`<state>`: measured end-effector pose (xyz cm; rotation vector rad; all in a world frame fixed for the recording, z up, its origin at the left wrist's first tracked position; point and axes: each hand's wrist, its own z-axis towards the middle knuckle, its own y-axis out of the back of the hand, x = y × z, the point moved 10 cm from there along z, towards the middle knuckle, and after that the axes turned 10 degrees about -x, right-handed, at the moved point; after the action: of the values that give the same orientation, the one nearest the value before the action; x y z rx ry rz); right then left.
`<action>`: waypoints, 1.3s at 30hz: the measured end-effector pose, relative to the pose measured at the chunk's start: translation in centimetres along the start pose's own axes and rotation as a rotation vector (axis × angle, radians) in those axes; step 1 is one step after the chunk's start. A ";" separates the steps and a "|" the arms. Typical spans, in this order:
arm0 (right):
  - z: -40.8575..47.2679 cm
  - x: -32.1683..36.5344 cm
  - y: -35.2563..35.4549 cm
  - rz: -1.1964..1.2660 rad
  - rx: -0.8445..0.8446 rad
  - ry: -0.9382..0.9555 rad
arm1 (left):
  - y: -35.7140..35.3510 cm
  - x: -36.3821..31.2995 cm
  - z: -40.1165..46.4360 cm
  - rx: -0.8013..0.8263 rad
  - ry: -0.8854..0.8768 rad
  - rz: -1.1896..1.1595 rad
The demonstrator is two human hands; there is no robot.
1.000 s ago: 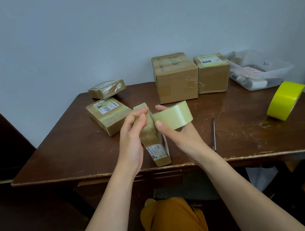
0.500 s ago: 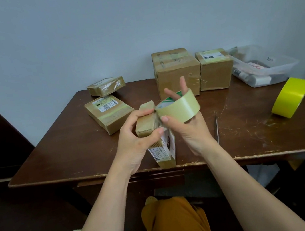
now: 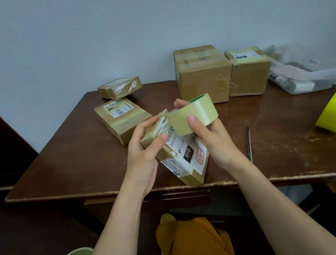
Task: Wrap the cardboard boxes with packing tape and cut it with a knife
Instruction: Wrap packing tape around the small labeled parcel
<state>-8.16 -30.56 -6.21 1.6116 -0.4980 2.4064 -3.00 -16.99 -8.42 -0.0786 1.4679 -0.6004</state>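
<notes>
Small box (image 3: pixel 184 159) tilted, long axis toward the table edge, in left hand (image 3: pixel 142 151); tape roll (image 3: pixel 191 115) in right hand (image 3: pixel 214 141).

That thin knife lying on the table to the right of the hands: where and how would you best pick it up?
The knife lies flat, its length running from the table's front edge toward the wall, with bare wood on both sides. Probably best to come from above and pinch it across its narrow width. Which end is the handle is too small to tell, so check before closing.

Both hands (image 3: pixel 142 151) (image 3: pixel 212 141) curled, gripping
</notes>
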 end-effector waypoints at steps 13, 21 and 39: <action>0.9 2.6 0.4 -0.068 -0.064 0.140 | -1.2 1.0 -0.4 0.022 0.045 0.112; 0.3 2.1 0.7 -0.143 0.002 0.172 | -1.4 2.4 0.0 -0.002 0.101 0.145; 1.0 1.3 2.5 -0.265 -0.144 0.111 | -1.1 4.1 -1.5 0.037 0.235 0.001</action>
<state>-8.71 -33.26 -5.04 1.3803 -0.3996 2.1952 -4.80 -19.22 -11.89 0.0228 1.6829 -0.6527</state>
